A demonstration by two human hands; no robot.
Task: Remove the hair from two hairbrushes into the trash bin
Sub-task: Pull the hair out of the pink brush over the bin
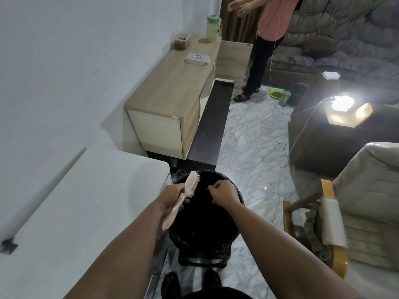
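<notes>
My left hand (172,196) grips a pink hairbrush (191,184) by its handle, bristles turned right, over the left rim of the black trash bin (234,236). To the right of the brush head, my right hand (222,192) is over the bin's dark opening with its fingers curled and the fingertips pinched together. Whether hair sits between those fingertips is too small and dark to tell. Only one hairbrush is in view.
A white table (90,212) runs along my left, touching the bin. A wooden cabinet (172,91) stands beyond it by the wall. A wooden-armed chair (336,223) is at the right, a lit lamp (345,108) farther back. A person (265,44) stands near a sofa.
</notes>
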